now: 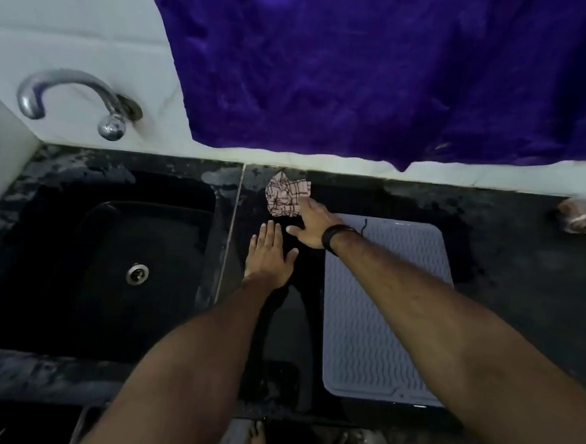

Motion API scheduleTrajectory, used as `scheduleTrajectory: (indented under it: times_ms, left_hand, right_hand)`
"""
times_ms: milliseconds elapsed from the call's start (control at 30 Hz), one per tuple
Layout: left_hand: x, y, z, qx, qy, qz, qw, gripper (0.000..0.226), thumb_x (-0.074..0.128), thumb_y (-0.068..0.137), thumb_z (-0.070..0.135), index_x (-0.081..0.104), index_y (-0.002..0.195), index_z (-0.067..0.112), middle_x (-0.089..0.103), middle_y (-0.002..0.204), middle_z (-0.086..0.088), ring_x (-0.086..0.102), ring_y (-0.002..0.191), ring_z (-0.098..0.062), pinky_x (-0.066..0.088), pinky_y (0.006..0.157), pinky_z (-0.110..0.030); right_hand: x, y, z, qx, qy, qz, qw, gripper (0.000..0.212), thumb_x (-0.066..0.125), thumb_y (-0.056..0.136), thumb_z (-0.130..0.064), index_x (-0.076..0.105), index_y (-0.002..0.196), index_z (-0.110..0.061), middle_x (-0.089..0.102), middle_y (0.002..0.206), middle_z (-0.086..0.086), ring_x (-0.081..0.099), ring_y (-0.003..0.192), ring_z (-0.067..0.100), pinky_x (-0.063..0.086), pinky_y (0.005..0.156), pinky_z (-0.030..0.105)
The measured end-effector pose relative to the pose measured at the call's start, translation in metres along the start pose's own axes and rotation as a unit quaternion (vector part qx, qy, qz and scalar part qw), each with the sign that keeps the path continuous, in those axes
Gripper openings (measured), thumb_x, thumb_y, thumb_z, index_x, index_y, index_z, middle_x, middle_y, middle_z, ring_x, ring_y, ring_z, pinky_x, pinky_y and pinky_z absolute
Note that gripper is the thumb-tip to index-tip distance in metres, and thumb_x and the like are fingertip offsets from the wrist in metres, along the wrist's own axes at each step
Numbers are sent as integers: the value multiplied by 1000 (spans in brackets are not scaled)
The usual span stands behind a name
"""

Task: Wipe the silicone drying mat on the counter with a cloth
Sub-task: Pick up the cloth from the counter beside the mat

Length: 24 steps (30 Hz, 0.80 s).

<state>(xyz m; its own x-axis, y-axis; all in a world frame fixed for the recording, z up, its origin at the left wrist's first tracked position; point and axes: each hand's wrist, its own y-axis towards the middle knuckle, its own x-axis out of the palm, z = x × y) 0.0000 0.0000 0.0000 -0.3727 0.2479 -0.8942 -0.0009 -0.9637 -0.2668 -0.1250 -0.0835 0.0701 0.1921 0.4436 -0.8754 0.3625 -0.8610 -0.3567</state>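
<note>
Two hands are over the counter [510, 242], and only the right hand [313, 224] is at the cloth [286, 195]. Its fingertips are laid on the near right edge of the checked cloth; whether the grip is already pinched on the fabric cannot be told, since the fingers hide the contact. The thumb is seen spread out toward the left hand. The cloth is crumpled just beyond the grip, close to the wall, and is not yet on the mat [379, 309].

For a good pick-up, a thick fold should be gathered rather than a single corner, so that a broad pad is formed for wiping. The left hand [269, 254] lies flat and spread on the counter just beside the grip, holding nothing; it could be moved to pin the mat's near corner, because silicone is likely to slide or buckle under a push.

Behind the grip, under the right forearm, the grey ribbed mat is found. Strokes are probably best run along its ridges. Farther out past the left hand lies the sink [111, 252].
</note>
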Motion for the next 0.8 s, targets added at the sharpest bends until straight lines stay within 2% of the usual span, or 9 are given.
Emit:
scheduleTrajectory:
  times_ms: [167,267,400,467,533,600,667,733,800]
  left_hand:
    - [48,-2,-19,-18,4,24,1000,70,20,108,50,0,162,11,-7,170,-5,-11,157,-21,-3,127,-41]
    - [60,-3,-26,-4,26,76,997,72,16,106,55,3,163,13,-3,170,-4,-9,157,-19,-1,128,-40]
    - [64,-1,-26,-2,31,74,997,74,14,105,57,5,163,14,-2,171,-4,-9,157,-19,2,128,-42]
    - [63,0,-27,-3,23,78,997,73,15,105,57,6,163,14,-3,171,-4,-9,157,-19,1,128,-41]
    - [62,0,-26,-8,19,77,997,73,16,105,57,5,163,14,-3,171,-3,-8,157,-19,1,128,-41]
    - [64,0,-26,-7,30,77,997,74,15,104,58,4,163,15,-3,171,-3,-8,157,-19,2,128,-41]
    - [65,2,-26,-8,35,75,997,75,12,104,59,2,163,15,-4,171,-4,-8,157,-20,3,128,-42]
    - [66,3,-27,-10,42,72,996,76,10,103,60,0,163,15,-6,171,-4,-9,157,-20,3,128,-42]
    - [67,3,-27,-8,44,70,997,76,10,103,61,-1,163,16,-7,170,-3,-10,157,-20,2,128,-42]
  right_hand:
    - [22,45,-16,10,52,37,998,80,56,91,-47,14,154,-18,14,162,8,15,147,31,23,116,53]
    - [36,73,-19,21,38,58,997,82,56,90,-47,12,154,-20,9,162,8,11,147,35,20,115,55]
    - [53,91,-18,45,2,41,998,88,57,89,-53,5,155,-25,5,162,10,6,147,38,17,114,58]
    - [59,94,-18,48,-39,75,995,79,58,92,-40,13,154,-25,12,159,12,13,144,41,24,111,60]
    - [61,95,-18,42,-85,125,988,64,57,90,-15,28,147,-22,24,152,15,27,137,43,36,103,60]
    - [58,95,-12,21,-93,154,983,64,53,82,3,35,140,-19,35,145,14,35,130,41,44,95,57]
    - [51,94,-1,1,-26,173,985,62,51,81,6,40,136,-18,43,137,13,41,124,39,49,88,52]
    - [42,91,11,5,116,199,973,50,47,85,5,43,131,-14,50,129,14,50,114,36,50,83,44]
    - [30,78,21,43,298,224,927,38,46,91,1,46,126,-12,57,120,12,57,105,29,50,84,36]
